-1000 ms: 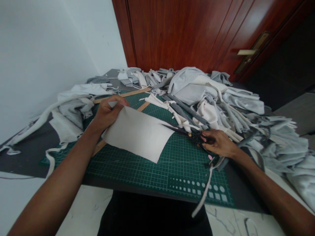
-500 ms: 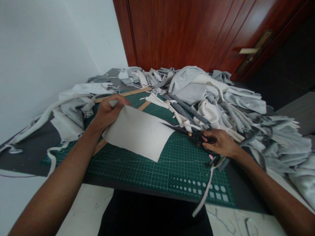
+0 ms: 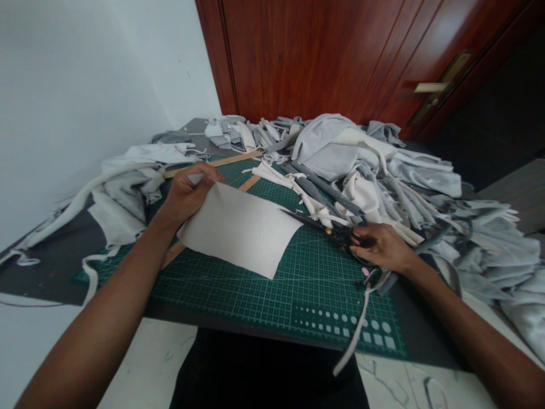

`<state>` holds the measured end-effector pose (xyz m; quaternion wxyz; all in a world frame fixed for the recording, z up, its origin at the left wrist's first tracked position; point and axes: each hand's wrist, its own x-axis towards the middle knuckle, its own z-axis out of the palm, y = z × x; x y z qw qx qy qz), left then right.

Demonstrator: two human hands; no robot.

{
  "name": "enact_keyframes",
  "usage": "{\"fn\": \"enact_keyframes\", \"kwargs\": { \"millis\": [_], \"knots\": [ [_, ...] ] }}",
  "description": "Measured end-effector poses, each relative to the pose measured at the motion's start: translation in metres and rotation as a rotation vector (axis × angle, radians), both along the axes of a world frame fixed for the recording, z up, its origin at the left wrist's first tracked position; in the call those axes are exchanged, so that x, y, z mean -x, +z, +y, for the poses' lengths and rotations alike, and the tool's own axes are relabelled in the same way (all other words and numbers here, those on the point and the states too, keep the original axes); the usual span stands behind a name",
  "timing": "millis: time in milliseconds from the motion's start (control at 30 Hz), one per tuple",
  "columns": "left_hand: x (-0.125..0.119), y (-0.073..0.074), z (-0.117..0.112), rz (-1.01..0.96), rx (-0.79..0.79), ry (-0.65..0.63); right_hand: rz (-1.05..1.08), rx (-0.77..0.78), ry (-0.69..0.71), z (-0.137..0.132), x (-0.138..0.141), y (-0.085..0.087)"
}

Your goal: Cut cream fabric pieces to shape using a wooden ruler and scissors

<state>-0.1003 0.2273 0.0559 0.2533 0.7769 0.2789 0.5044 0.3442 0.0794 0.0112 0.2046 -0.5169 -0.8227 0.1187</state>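
A pale, roughly rectangular piece of fabric [image 3: 242, 227] is held above the green cutting mat [image 3: 238, 292]. My left hand [image 3: 191, 190] pinches its upper left corner between thumb and fingers. Black-handled scissors [image 3: 327, 232] are gripped in my right hand [image 3: 381, 247], fingers through the loops. The blades lie along the fabric's upper right edge, close together, pointing left. Near that edge a thin sliver of fabric curls beside the blades. Below the right hand a narrow pale strip [image 3: 355, 335] hangs over the table's front edge.
Wooden rulers [image 3: 249, 183] lie on the mat, partly under the fabric and left hand. Pale offcuts [image 3: 313, 210] lie beyond the scissors. Heaps of grey-white cloth [image 3: 332, 145] cover the back and right, with more cloth [image 3: 128, 187] at left. A wooden door [image 3: 306, 57] stands behind.
The scissors' blades have closed further along the fabric's upper edge, and the right-hand fingers have drawn together. My left hand and the fabric have hardly moved.
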Motion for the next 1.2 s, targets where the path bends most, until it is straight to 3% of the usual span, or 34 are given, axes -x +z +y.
{"fn": "enact_keyframes", "kwargs": {
  "millis": [1200],
  "knots": [
    [-0.0033,0.0002,-0.0008,-0.063,-0.001,-0.051,-0.022,-0.047,-0.068,0.0000,-0.0020,-0.0023]
  ]
}}
